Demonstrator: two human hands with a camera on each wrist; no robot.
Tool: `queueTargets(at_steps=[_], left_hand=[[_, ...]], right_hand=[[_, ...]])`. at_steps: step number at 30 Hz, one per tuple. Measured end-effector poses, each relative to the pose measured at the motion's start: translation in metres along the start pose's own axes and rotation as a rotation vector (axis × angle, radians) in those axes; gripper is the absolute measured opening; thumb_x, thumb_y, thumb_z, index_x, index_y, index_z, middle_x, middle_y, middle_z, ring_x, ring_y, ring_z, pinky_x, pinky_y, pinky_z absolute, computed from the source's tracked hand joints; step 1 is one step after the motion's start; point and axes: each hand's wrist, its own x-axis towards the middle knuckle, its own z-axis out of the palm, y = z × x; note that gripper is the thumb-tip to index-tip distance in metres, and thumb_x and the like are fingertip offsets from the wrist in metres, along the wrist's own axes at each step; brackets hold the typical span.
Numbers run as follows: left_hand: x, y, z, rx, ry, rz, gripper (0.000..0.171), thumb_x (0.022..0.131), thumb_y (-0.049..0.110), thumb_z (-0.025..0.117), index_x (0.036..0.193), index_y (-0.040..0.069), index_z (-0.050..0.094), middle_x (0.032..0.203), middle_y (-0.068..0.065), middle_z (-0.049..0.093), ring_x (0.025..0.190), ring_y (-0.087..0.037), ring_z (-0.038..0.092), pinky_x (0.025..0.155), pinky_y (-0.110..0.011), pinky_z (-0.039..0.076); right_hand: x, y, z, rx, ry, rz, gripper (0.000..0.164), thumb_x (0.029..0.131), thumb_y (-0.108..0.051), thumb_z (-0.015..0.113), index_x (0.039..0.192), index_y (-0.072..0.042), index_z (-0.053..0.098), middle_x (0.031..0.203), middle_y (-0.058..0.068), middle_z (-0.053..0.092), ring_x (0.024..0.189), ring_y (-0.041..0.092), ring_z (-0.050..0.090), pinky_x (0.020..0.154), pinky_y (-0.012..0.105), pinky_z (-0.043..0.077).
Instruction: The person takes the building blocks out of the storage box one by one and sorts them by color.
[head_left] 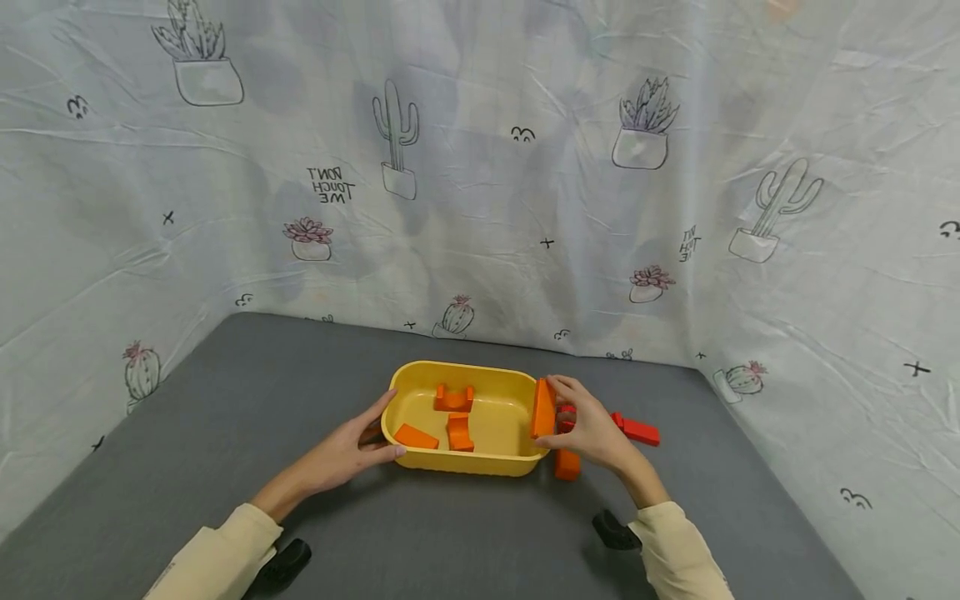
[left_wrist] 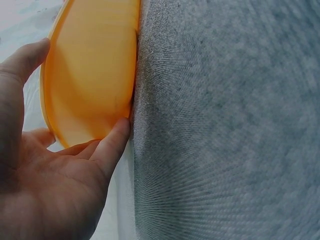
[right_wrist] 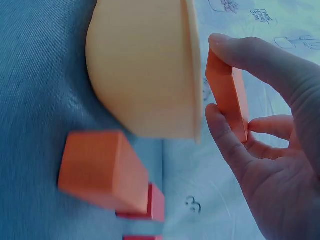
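A yellow plastic tub stands on the grey table. My left hand holds its left end, thumb at the near rim and fingers spread around the end wall. At the opposite end my right hand pinches a flat orange block between thumb and fingertips. In the right wrist view that block sits tilted, just past the tub's rim. Inside the tub lie two orange blocks with curved cutouts, one farther back and one nearer, plus a flat orange piece at the near left.
Another orange block lies outside the tub's right end, under my right hand. Beyond it are red blocks, partly hidden by that hand. A patterned cloth hangs behind the table and along both sides.
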Motion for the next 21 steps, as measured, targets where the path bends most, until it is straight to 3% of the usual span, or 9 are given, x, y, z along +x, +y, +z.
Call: queueTargets(at_steps=[17, 21], left_hand=[[-0.001, 0.0, -0.001, -0.002, -0.016, 0.041, 0.092, 0.093, 0.033, 0.069, 0.159, 0.017, 0.007, 0.16, -0.023, 0.014, 0.138, -0.04, 0.038, 0.099, -0.035, 0.049], [0.0, 0.0, -0.001, -0.009, -0.013, 0.022, 0.094, 0.092, 0.034, 0.07, 0.159, 0.018, 0.007, 0.161, -0.02, 0.013, 0.138, -0.038, 0.037, 0.1, -0.034, 0.048]], right_hand=[[-0.049, 0.027, -0.036, -0.068, 0.018, 0.108, 0.093, 0.074, -0.015, 0.087, 0.148, 0.006, 0.034, 0.148, 0.023, 0.035, 0.116, 0.039, 0.056, 0.092, 0.044, 0.053], [-0.058, 0.033, -0.041, -0.104, -0.013, 0.147, 0.094, 0.074, -0.017, 0.087, 0.147, 0.008, 0.034, 0.147, 0.027, 0.035, 0.113, 0.042, 0.057, 0.089, 0.044, 0.055]])
